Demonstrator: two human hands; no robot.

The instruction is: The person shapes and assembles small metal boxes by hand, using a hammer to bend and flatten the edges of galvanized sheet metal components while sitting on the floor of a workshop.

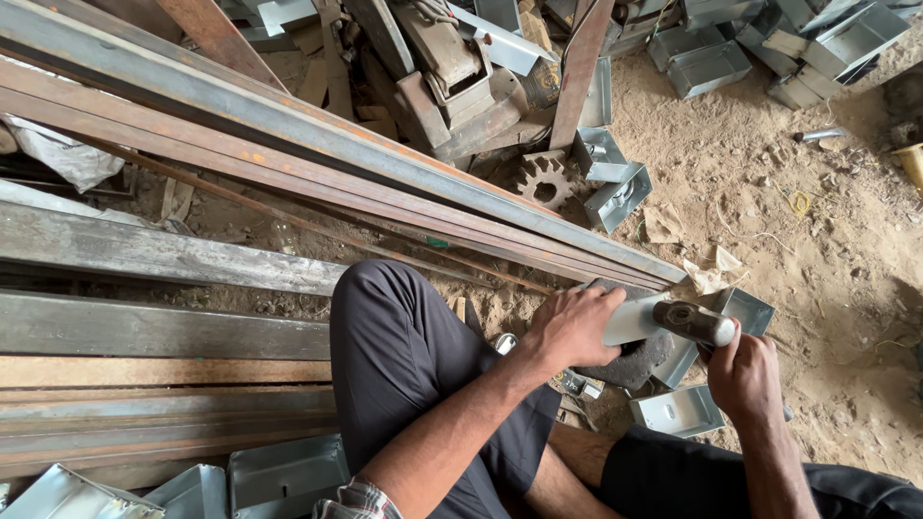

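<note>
The sheet-metal strip (636, 319) lies pinned under the grasping left hand (574, 327), just left of the right hand (742, 373) clenching a hammer (694, 322); strike squarely, clear of fingers.

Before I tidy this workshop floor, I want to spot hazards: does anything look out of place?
A rusty toothed gear lies loose in the dirt among folded sheet-metal boxes, and long steel bars sprawl askew across the ground.

Sandy dirt floor (817, 240) in daylight, strewn with paper scraps (711, 274). Long rusty steel bars (288, 144) lie diagonally across it. A rusted gear (544, 181) and folded sheet-metal boxes (707, 65) sit behind.
</note>
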